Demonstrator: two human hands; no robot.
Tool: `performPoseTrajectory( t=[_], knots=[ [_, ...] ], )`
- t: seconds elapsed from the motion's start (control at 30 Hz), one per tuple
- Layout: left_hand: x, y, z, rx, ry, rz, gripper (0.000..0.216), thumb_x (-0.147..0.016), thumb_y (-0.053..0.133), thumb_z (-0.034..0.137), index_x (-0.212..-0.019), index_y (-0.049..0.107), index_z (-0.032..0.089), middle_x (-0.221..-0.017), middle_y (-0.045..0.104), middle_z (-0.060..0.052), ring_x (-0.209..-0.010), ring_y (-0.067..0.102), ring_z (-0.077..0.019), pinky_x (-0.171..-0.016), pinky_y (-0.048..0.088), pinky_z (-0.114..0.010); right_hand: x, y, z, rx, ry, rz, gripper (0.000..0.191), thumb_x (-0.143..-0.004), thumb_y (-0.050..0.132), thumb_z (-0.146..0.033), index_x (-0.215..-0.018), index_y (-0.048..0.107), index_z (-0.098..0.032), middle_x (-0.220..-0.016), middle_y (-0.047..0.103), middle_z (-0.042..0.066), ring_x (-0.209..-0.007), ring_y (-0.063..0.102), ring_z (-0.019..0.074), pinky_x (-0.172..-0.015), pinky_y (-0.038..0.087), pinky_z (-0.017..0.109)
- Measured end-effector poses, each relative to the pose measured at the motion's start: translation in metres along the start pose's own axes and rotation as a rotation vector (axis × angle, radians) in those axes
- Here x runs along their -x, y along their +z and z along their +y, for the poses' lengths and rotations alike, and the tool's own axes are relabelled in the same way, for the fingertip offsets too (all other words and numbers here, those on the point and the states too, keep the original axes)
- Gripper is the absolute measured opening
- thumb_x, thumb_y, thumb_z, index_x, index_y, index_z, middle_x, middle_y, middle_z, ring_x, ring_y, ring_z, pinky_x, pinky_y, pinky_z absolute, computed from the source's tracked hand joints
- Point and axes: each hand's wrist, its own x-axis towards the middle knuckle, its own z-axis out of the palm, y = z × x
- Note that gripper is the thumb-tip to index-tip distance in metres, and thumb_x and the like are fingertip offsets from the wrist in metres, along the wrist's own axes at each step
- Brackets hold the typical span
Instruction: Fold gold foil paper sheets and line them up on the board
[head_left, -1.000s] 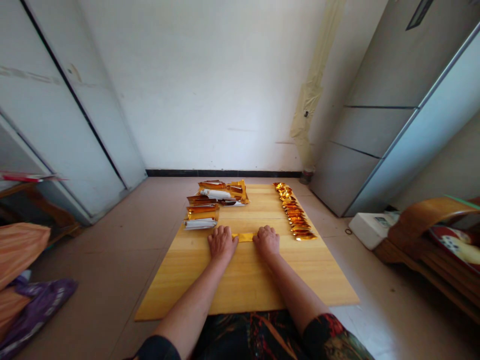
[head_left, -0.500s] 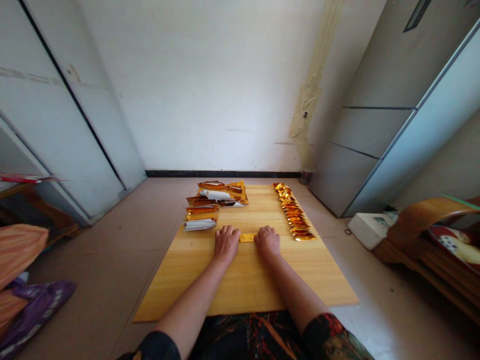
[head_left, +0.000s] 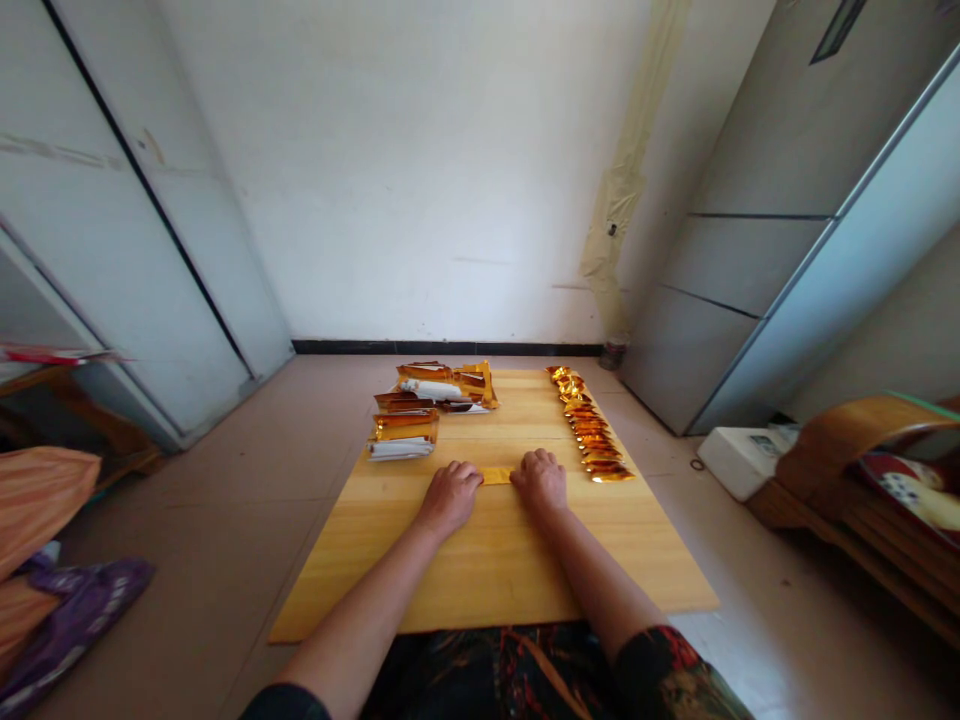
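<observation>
A flat, narrow gold strip (head_left: 496,476), apparently a folded wrapper, lies on the wooden board between my hands. My left hand (head_left: 452,495) is closed at its left end, with the fingertips curled down onto it. At the other end my right hand (head_left: 541,483) has its fingers bent and pressed together on the strip. The fingertips are partly hidden under both hands. Beyond my left hand lie loose gold-and-white wrappers (head_left: 405,430) and a larger stack of wrappers (head_left: 450,385). To the right runs a row of folded gold foil pieces (head_left: 590,430).
The wooden board (head_left: 495,580) sits right in front of my lap. A white wall (head_left: 420,200) stands behind it, with a grey fridge (head_left: 750,230) to the right. A white box (head_left: 739,460) and wooden furniture (head_left: 832,480) are at right; bags (head_left: 82,610) lie at left.
My left wrist has turned and its forearm has swung slightly outward to the left. My right hand has shifted a little to the right. The strip stays between them.
</observation>
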Motion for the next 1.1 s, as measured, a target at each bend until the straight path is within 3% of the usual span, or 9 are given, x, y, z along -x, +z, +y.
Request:
performPoseTrajectory(
  t=[0.13,0.23,0.33,0.53,0.77,0.93,1.1],
  knots=[
    [0.005,-0.003,0.006,-0.018,-0.014,-0.007,0.031,-0.087,0.044,0.012,-0.108,0.062,0.025,-0.106,0.061,-0.006,-0.102,0.051,-0.0198,-0.087,0.038,-0.034,-0.009,-0.006,-0.011,-0.172,-0.113,0.053,0.023,-0.076,0.053,-0.015,-0.097,0.061,-0.02,-0.103,0.06,0.005,-0.093,0.054,0.0155,-0.076,0.039,0.022],
    [0.005,-0.004,0.008,-0.019,-0.029,0.004,0.03,-0.086,0.045,0.012,-0.106,0.063,0.026,-0.106,0.062,-0.005,-0.102,0.051,-0.0199,-0.087,0.037,-0.034,-0.015,-0.003,-0.029,-0.339,-0.17,-0.111,0.022,-0.071,0.054,-0.009,-0.088,0.065,-0.02,-0.089,0.066,0.001,-0.081,0.059,0.0121,-0.07,0.041,0.018],
    [0.006,-0.005,0.009,-0.031,-0.03,0.013,0.028,-0.088,0.044,0.016,-0.104,0.064,0.026,-0.103,0.063,-0.005,-0.101,0.052,-0.0205,-0.087,0.036,-0.036,-0.019,0.004,-0.041,-0.327,-0.105,-0.251,0.017,-0.068,0.058,-0.008,-0.075,0.067,-0.02,-0.079,0.07,0.0,-0.075,0.061,0.0128,-0.066,0.041,0.019],
    [0.01,-0.003,0.006,-0.023,-0.034,0.056,0.028,-0.085,0.045,0.014,-0.102,0.066,0.024,-0.105,0.065,-0.006,-0.099,0.056,-0.0197,-0.089,0.036,-0.036,-0.021,0.006,-0.037,-0.312,-0.024,-0.313,0.021,-0.064,0.058,-0.005,-0.075,0.069,-0.02,-0.079,0.071,0.001,-0.074,0.062,0.0126,-0.062,0.04,0.018],
    [0.021,-0.003,-0.003,-0.003,-0.034,0.102,0.032,-0.084,0.045,0.013,-0.104,0.066,0.026,-0.117,0.065,-0.003,-0.102,0.059,-0.0194,-0.095,0.034,-0.041,-0.02,0.0,-0.045,-0.228,0.007,-0.319,0.013,-0.069,0.061,-0.018,-0.08,0.068,-0.019,-0.085,0.071,0.004,-0.078,0.063,0.0156,-0.061,0.04,0.021],
    [0.024,-0.003,-0.002,-0.005,-0.038,0.173,0.031,-0.08,0.05,0.015,-0.102,0.068,0.028,-0.113,0.067,-0.003,-0.105,0.057,-0.0219,-0.093,0.034,-0.044,-0.017,-0.004,-0.055,-0.146,0.057,-0.347,0.029,-0.066,0.07,-0.037,-0.089,0.065,-0.02,-0.097,0.069,0.007,-0.088,0.064,0.0199,-0.066,0.044,0.024],
    [0.023,-0.002,0.0,-0.009,-0.035,0.194,0.029,-0.08,0.05,0.015,-0.098,0.069,0.028,-0.11,0.068,-0.002,-0.103,0.057,-0.0224,-0.09,0.035,-0.044,-0.016,-0.008,-0.06,-0.117,0.089,-0.377,0.032,-0.066,0.072,-0.038,-0.091,0.064,-0.02,-0.103,0.067,0.008,-0.093,0.063,0.022,-0.069,0.045,0.026]
  ],
)
